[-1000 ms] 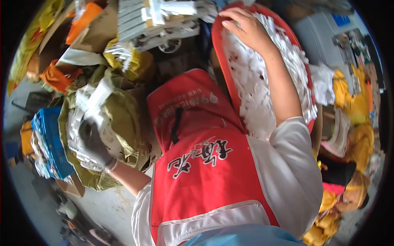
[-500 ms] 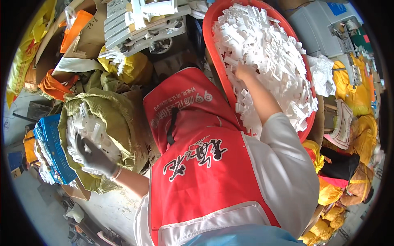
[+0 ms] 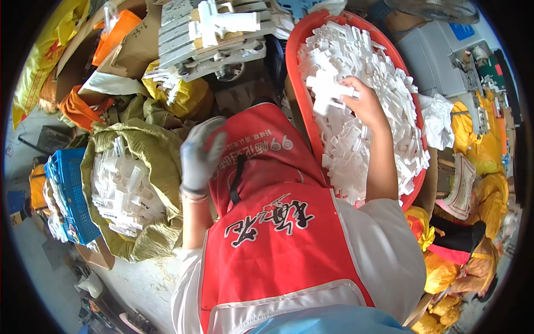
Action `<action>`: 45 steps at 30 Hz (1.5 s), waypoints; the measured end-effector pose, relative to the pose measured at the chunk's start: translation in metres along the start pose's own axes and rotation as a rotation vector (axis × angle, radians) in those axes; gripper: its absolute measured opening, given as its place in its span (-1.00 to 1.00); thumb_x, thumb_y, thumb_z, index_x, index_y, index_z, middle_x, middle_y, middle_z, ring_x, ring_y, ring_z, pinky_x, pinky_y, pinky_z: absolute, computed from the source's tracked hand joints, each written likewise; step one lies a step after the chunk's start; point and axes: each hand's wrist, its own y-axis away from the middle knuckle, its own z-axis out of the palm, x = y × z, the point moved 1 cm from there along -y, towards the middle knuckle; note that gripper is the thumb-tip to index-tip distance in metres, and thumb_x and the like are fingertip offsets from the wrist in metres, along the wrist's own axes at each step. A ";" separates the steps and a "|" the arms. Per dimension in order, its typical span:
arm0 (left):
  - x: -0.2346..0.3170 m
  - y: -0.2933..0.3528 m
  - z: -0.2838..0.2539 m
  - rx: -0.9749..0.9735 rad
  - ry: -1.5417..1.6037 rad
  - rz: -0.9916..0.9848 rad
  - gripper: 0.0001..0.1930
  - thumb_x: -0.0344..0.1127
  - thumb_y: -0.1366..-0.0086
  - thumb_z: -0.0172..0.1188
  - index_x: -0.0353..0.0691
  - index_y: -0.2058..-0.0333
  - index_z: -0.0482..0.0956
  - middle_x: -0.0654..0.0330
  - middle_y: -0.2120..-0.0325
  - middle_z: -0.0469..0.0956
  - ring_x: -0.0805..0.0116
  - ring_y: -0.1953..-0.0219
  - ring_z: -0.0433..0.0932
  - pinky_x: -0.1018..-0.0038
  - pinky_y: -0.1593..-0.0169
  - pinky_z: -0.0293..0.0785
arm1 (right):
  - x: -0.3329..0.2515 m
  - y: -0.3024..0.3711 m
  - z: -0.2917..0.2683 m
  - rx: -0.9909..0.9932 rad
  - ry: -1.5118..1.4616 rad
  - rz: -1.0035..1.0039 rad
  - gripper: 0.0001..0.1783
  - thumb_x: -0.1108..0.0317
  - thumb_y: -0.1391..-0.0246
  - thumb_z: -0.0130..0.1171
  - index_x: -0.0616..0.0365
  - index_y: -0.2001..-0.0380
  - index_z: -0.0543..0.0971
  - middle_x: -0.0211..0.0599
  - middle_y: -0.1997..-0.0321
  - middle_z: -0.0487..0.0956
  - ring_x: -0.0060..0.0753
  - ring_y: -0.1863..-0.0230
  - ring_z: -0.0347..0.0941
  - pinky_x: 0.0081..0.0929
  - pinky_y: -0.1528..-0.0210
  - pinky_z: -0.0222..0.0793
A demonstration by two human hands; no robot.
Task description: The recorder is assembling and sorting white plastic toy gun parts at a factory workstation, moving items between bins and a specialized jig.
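The right hand (image 3: 364,103) has its fingers clamped on a white plastic piece (image 3: 325,92) over the red tub (image 3: 295,83). The gloved left hand (image 3: 199,158) (fingers loosely together, holding nothing) hangs beside the green sack (image 3: 150,150).

R hand (image 3: 364,106) gripping white part (image 3: 325,92), red tub (image 3: 297,83)

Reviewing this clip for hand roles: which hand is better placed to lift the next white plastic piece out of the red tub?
Right. The right hand already rests on the white plastic pieces in the red tub, gripping one. The gloved left hand hovers over the red apron, away from the tub.
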 end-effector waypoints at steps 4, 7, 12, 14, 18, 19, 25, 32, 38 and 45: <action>0.021 -0.013 0.037 -0.153 0.377 -0.026 -0.59 -0.25 -0.19 0.30 -0.33 0.03 0.53 0.04 0.12 0.59 0.21 0.06 0.56 0.39 -0.01 0.46 | -0.069 0.008 0.013 -0.513 -0.288 -0.173 -0.72 0.54 0.01 0.21 0.24 0.16 0.54 -0.40 0.26 0.60 -0.62 0.22 0.49 -0.56 0.11 0.41; 0.000 -0.001 0.067 -0.378 0.885 -0.311 -0.60 -0.28 -0.26 0.28 -0.33 -0.01 0.49 0.25 0.21 0.60 0.51 0.20 0.57 0.52 0.09 0.48 | -0.097 0.006 0.039 -0.551 -0.326 -0.395 -0.67 0.55 0.02 0.24 0.22 0.12 0.54 -0.40 0.22 0.60 -0.59 0.18 0.49 -0.54 0.10 0.40; 0.000 0.002 0.056 -0.023 1.060 -0.452 -0.73 -0.38 -0.34 0.15 -0.33 0.02 0.50 0.32 0.26 0.57 0.64 0.26 0.49 0.63 0.18 0.46 | -0.115 0.014 0.072 0.317 0.141 -0.650 -0.53 0.36 0.05 0.34 0.21 0.05 0.47 -0.09 0.09 0.51 0.04 0.08 0.44 -0.17 0.01 0.38; 0.002 -0.001 0.050 0.028 1.062 -0.460 -0.73 -0.38 -0.34 0.15 -0.33 0.03 0.50 0.32 0.26 0.57 0.64 0.26 0.49 0.63 0.18 0.45 | -0.114 0.027 0.083 0.160 0.046 -0.678 -0.43 0.34 0.13 0.39 0.23 0.01 0.44 -0.05 0.11 0.49 0.05 0.10 0.44 -0.15 0.03 0.39; 0.023 -0.007 0.046 -0.026 1.036 -0.431 -0.71 -0.31 -0.34 0.17 -0.33 0.04 0.48 0.35 0.27 0.55 0.63 0.28 0.48 0.63 0.18 0.44 | -0.104 0.045 0.117 0.038 0.093 -0.625 -0.27 0.31 0.05 0.32 0.25 -0.19 0.27 0.11 0.01 0.43 0.12 0.03 0.44 -0.15 0.03 0.42; 0.025 -0.010 0.048 -0.066 1.013 -0.397 -0.71 -0.31 -0.34 0.17 -0.33 0.03 0.48 0.35 0.26 0.55 0.63 0.27 0.47 0.61 0.16 0.43 | -0.099 0.045 0.116 0.037 0.093 -0.634 -0.27 0.31 0.05 0.32 0.25 -0.19 0.27 0.11 0.01 0.43 0.12 0.03 0.44 -0.15 0.03 0.42; 0.021 -0.045 0.014 0.059 0.522 -0.012 -0.77 -0.40 -0.33 0.10 -0.38 0.11 0.56 0.21 0.28 0.62 0.51 0.22 0.55 0.56 0.09 0.48 | -0.065 0.034 0.098 0.132 -0.305 -0.343 -0.48 0.33 -0.22 0.05 0.33 -0.19 0.30 0.02 -0.02 0.47 -0.06 0.04 0.48 -0.24 0.03 0.40; -0.002 -0.107 -0.048 0.286 -0.041 0.047 -0.76 -0.39 -0.27 0.19 -0.33 0.10 0.57 0.05 0.22 0.65 0.32 0.19 0.65 0.50 0.15 0.52 | -0.039 0.022 0.087 -0.004 -1.225 -0.102 -0.53 0.13 -0.40 -0.22 0.22 -0.20 0.26 -0.27 0.03 0.45 -0.47 0.24 0.36 -0.46 0.25 0.29; -0.015 -0.166 -0.058 0.187 -0.257 0.260 -0.62 -0.30 -0.15 0.27 -0.26 0.05 0.53 -0.02 0.17 0.59 0.00 0.10 0.55 0.30 0.03 0.47 | -0.042 0.017 0.076 -0.065 -1.283 -0.134 -0.50 0.19 -0.35 -0.12 0.23 -0.24 0.23 -0.20 -0.05 0.41 -0.40 0.06 0.39 -0.35 -0.01 0.33; -0.027 -0.190 -0.059 0.030 -0.103 0.183 -0.61 -0.40 -0.07 0.34 -0.30 0.09 0.53 0.06 0.24 0.61 0.23 0.19 0.62 0.43 0.08 0.50 | -0.051 -0.007 0.056 -0.086 -1.352 -0.176 -0.56 0.25 -0.33 -0.08 0.20 -0.19 0.27 -0.15 -0.11 0.42 -0.34 -0.06 0.41 -0.25 -0.10 0.34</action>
